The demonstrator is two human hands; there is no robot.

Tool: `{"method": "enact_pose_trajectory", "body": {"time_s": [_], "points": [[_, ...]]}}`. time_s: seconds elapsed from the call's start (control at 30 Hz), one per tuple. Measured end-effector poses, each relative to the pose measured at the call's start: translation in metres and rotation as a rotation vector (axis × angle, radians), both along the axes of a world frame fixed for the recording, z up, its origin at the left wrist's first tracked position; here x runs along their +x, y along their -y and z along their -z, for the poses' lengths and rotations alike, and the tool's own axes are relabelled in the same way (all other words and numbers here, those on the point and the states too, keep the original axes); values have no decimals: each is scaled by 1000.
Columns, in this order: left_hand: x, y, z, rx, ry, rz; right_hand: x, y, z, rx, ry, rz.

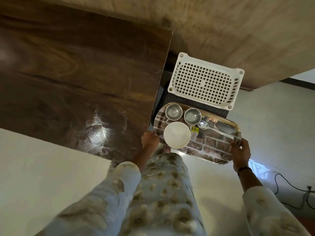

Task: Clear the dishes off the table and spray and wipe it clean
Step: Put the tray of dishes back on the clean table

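The sleeves point(109, 193) of a pale flowered garment fill the foreground, and from them both arms reach forward to the tray point(211, 150). The left hand point(150, 139) grips the tray's left edge, fingers curled under the rim; the right hand point(241, 150) holds the right edge with the thumb on top. Between the hands the tray hangs above the floor, just off the table's point(76, 74) corner.

On it, nearest the left hand, sits a white bowl point(177, 135); beyond that are two steel cups point(173, 111), and a spoon point(214, 129) lies toward the right hand. The tray looks stiff and glossy, so its load will probably slide if it tilts. The bowl may be breakable, while the cups look light and apt to tip. A level hold at both short edges suits it. Past the tray, a white basket point(204, 80) rests on a dark stand.
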State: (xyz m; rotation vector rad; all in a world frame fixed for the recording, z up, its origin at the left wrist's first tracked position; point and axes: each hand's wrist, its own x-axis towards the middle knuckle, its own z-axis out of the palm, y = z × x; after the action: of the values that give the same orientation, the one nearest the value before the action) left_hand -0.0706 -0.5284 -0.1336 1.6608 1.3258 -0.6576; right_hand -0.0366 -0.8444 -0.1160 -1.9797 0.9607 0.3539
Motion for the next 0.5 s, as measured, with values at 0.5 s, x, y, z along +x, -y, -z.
{"method": "enact_pose_trajectory", "body": {"time_s": [0.5], "points": [[-35,-140,-90,-53,302,-255,-6,-144,-91,118,214,-195]]}}
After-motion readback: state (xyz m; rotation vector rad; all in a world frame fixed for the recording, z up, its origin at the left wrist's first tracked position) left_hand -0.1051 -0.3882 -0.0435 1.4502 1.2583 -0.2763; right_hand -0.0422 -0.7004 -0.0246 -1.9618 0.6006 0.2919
